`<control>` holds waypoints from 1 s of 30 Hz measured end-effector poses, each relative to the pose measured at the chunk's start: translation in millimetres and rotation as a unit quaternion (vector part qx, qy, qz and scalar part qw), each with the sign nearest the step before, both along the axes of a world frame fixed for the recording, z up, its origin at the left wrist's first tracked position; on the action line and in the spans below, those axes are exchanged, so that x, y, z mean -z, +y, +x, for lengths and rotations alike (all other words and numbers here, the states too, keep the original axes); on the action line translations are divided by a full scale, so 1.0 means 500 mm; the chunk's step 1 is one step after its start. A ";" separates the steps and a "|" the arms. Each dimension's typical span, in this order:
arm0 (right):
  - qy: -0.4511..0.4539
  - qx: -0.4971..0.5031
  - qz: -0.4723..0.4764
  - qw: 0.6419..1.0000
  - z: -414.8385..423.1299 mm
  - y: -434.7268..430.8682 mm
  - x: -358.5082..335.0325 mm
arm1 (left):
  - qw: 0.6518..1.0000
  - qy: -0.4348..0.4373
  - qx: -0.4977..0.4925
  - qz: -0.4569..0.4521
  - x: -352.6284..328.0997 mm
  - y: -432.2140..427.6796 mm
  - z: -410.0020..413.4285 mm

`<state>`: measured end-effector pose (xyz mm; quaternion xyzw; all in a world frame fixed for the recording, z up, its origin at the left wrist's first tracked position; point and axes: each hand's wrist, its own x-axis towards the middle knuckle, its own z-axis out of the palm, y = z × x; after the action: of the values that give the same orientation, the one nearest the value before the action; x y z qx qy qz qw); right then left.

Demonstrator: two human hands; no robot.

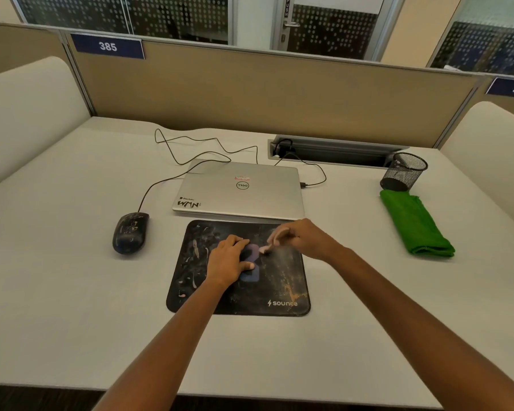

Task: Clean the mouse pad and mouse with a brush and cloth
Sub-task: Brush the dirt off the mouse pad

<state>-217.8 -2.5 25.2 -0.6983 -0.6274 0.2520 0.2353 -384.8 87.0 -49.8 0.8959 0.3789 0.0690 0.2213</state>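
The grip of the right hand (303,238) is closed narrowly on a small brush (264,248). Its pale pink handle is pinched between curled fingers and thumb, and its dark tip is set on the mouse pad (279,280), near the pad's middle. The brush is blurred, so its bristles cannot be made out. The left hand (229,259) is laid palm down on the pad just left of the brush tip. Its grip is wide, with the fingers nearly straight and the thumb spread, and nothing is held in it. A purple figure printed on the pad is partly covered by this hand.

The pad is black, with pale streaks on its left half and orange-brown marks on its right. The word "sounce" is printed at its near right corner. It is laid flat on the pale counter (72,292), and a closed silver laptop (241,197) is placed just beyond its far edge.

The mouse (130,232), black and flecked with pale marks, is set on the counter left of the pad and apart from it. Its cable (155,188) is led away toward the far side. The green cloth (416,226) is folded and laid well to the right of the pad, touched by neither hand. A black mesh cup (402,175) is seen tilted just beyond the cloth's far end. Farther back, a cable slot (333,151) is sunk into the counter. Behind it a partition (250,93) is fitted with number plates reading 385 and 386.
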 end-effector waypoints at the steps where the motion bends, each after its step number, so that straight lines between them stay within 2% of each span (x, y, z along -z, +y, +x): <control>1: 0.035 -0.011 -0.031 0.999 0.008 -0.007 -0.013 | 1.000 -0.001 0.001 0.000 -0.001 0.001 0.000; 4: 0.098 -0.014 -0.094 0.991 0.028 -0.007 -0.043 | 1.000 -0.004 0.004 -0.001 -0.001 0.001 -0.001; 5: 0.098 0.000 -0.081 0.992 0.030 0.000 -0.045 | 1.000 -0.004 0.004 -0.002 -0.001 0.001 -0.001; 9: 0.057 0.092 0.068 0.992 0.007 0.037 -0.018 | 1.000 -0.003 0.000 -0.005 -0.002 0.001 -0.001; 11: 0.049 0.097 0.086 0.990 -0.016 0.049 0.002 | 1.000 -0.002 -0.001 -0.004 -0.003 0.001 -0.001; 16: 0.029 0.036 0.070 0.996 -0.042 0.025 0.025 | 1.000 -0.002 -0.001 -0.003 -0.001 0.001 -0.001; 21: -0.014 -0.030 -0.008 0.999 -0.014 -0.050 0.010 | 1.000 0.001 0.003 -0.004 -0.001 0.002 -0.001; 25: 0.064 -0.029 -0.070 0.995 0.011 -0.089 -0.019 | 1.000 0.001 0.005 -0.001 -0.001 0.001 -0.002; 27: 0.081 0.000 -0.049 0.996 0.013 -0.081 -0.027 | 1.000 0.005 0.005 0.000 -0.001 0.000 -0.001; 30: 0.055 0.026 0.037 0.997 -0.015 -0.057 -0.024 | 1.000 0.016 0.005 0.010 -0.001 0.000 -0.001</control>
<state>-225.5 -31.1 37.1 -0.6903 -0.6041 0.2600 0.3015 -385.4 87.0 -49.4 0.9009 0.3773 0.0578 0.2066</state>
